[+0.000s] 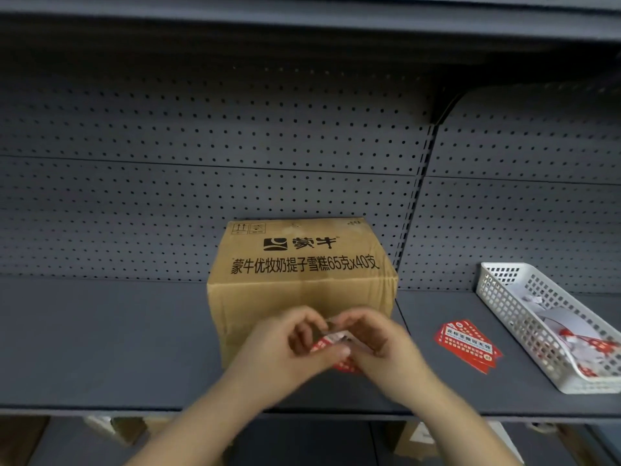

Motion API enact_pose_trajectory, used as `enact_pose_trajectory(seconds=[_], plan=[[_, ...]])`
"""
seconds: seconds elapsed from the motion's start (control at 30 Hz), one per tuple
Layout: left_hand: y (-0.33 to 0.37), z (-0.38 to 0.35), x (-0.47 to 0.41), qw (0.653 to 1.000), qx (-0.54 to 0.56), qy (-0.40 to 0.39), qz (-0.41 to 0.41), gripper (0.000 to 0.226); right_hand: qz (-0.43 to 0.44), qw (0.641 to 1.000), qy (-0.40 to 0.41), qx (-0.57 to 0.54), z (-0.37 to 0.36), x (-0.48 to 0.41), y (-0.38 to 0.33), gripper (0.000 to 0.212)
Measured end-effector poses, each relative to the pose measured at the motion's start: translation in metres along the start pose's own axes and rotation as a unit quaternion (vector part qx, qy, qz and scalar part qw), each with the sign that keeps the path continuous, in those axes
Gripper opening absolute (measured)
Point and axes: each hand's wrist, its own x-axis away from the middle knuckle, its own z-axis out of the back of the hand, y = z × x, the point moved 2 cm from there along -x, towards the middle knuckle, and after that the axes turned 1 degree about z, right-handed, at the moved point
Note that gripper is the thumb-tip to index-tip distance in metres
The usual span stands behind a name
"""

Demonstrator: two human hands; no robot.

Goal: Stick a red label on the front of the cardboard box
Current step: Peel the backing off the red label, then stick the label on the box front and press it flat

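Note:
A brown cardboard box (302,264) with black printed characters on top stands on the grey shelf (100,331), its front face toward me. Just in front of that face, my left hand (289,348) and my right hand (379,344) meet, both pinching a red label (331,341) with a white edge. My fingers hide most of the label. It is held close to the lower front of the box; whether it touches the cardboard I cannot tell.
A small stack of red labels (468,344) lies on the shelf right of the box. Further right stands a white mesh basket (504,307) holding white backing papers and red scraps. A grey pegboard wall (201,163) rises behind. Another shelf hangs overhead.

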Motion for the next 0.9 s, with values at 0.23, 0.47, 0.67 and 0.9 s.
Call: enact_pose_trajectory(seconds=[0.23, 0.47, 0.67, 0.9], plan=[[-0.046, -0.026, 0.013, 0.992, 0.054, 0.090, 0.070, 0.015, -0.052, 0.993, -0.026, 0.102, -0.028, 0.013, 0.024, 0.050], [-0.070, -0.025, 0.019, 0.961, 0.169, 0.184, 0.117, 0.008, -0.210, 0.976, 0.061, 0.002, -0.029, 0.009, 0.045, 0.019], [-0.074, -0.027, 0.013, 0.947, 0.159, 0.247, 0.129, 0.006, -0.240, 0.969, 0.065, 0.011, -0.035, 0.009, 0.051, 0.021], [-0.078, -0.024, 0.007, 0.951, -0.126, 0.279, 0.040, 0.025, -0.189, 0.973, 0.126, 0.027, -0.041, 0.004, 0.064, 0.022]])
